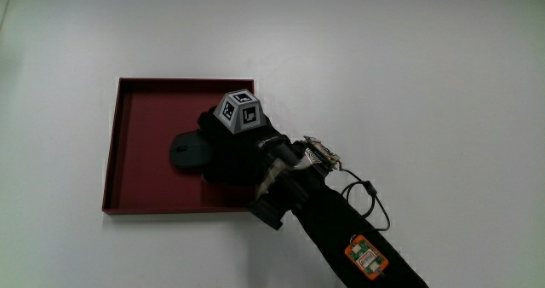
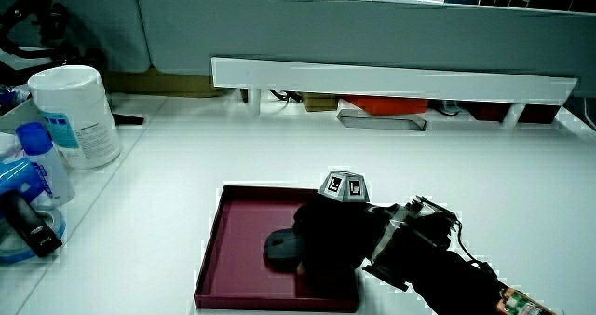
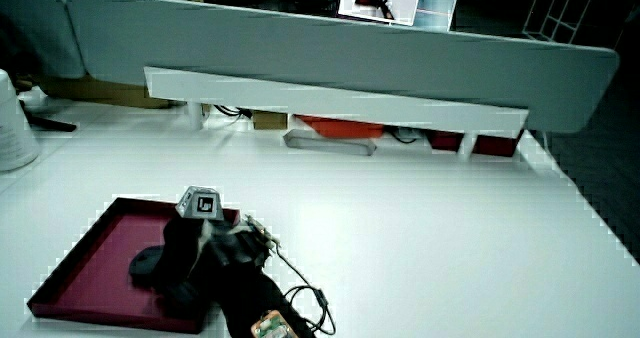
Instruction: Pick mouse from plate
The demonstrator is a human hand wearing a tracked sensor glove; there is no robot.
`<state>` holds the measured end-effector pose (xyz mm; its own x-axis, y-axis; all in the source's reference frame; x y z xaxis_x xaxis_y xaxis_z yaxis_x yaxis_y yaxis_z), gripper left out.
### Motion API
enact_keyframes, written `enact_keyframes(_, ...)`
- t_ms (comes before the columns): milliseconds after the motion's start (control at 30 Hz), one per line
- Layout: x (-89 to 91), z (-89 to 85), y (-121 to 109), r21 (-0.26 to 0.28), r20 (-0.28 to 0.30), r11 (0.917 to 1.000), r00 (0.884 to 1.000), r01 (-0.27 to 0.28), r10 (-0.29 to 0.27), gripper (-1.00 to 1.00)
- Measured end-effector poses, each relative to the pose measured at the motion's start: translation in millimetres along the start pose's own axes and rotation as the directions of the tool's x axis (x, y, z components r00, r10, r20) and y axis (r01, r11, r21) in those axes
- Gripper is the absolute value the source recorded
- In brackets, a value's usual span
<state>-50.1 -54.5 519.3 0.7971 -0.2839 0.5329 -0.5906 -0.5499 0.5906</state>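
Note:
A black mouse (image 1: 187,152) lies flat in a dark red square plate (image 1: 140,118) with a low rim. The gloved hand (image 1: 234,152), with its patterned cube (image 1: 240,111) on the back, rests over the end of the mouse nearer the forearm, and the fingers curl around both of its flanks. The other end of the mouse sticks out from under the glove. In both side views the mouse (image 2: 279,248) (image 3: 148,266) sits on the plate (image 2: 242,226) (image 3: 90,253) under the hand (image 2: 331,245) (image 3: 195,253).
A white canister (image 2: 79,115), a blue-capped bottle (image 2: 42,166) and a black item (image 2: 28,226) stand near the table's edge in a side view. A long white rail (image 2: 391,77) runs below the low partition (image 2: 372,26). A thin cable (image 1: 370,203) loops off the forearm.

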Motion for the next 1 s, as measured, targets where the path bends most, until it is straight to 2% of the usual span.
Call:
enact_keyframes(233, -1.6, 2.2, -2.9, 0.067, 0.008, 0.9974, 1.0, -0.029, 0.028, 1.0)
enact_keyframes(367, -0.5, 3.1, -3.8, 0.083, 0.018, 0.996, 0.999, -0.034, 0.032, 1.0)
enact_keyframes(500, -4.3, 13.0, -11.2, 0.113, 0.023, 0.9924, 0.999, -0.048, 0.046, 1.0)
enact_keyframes(533, -3.0, 13.4, -11.0, 0.088, 0.009, 0.9945, 0.998, -0.057, 0.056, 1.0)
enact_keyframes(567, -1.2, 13.9, -11.2, 0.1, 0.022, 0.9939, 0.999, -0.046, 0.044, 1.0)
enact_keyframes(600, -5.0, 21.6, -18.6, 0.119, 0.031, 0.991, 0.998, -0.061, 0.057, 1.0)
enact_keyframes(633, -2.9, 23.4, -18.7, 0.109, 0.022, 0.9924, 0.998, -0.057, 0.055, 1.0)
enact_keyframes(700, -3.0, 31.9, -25.6, 0.129, 0.027, 0.9898, 0.998, -0.06, 0.057, 1.0)
enact_keyframes(733, -0.3, 34.1, -26.4, 0.136, 0.041, 0.9892, 0.998, -0.053, 0.048, 1.0)
enact_keyframes(767, 1.2, 38.6, -30.4, 0.121, 0.021, 0.9905, 0.998, -0.064, 0.062, 1.0)
enact_keyframes(800, 4.6, 41.4, -33.5, 0.134, 0.017, 0.9898, 0.999, -0.048, 0.046, 1.0)
enact_keyframes(867, 7.6, 49.0, -41.2, 0.127, -0.003, 0.9894, 0.997, -0.07, 0.071, 1.0)
enact_keyframes(900, 13.1, 49.2, -41.7, 0.134, 0.0, 0.9895, 0.999, -0.053, 0.054, 1.0)
enact_keyframes(933, 13.5, 54.9, -48.0, 0.161, 0.006, 0.9858, 0.999, -0.048, 0.048, 1.0)
enact_keyframes(1000, 20.0, 59.9, -52.7, 0.157, -0.002, 0.9864, 0.999, -0.048, 0.049, 1.0)
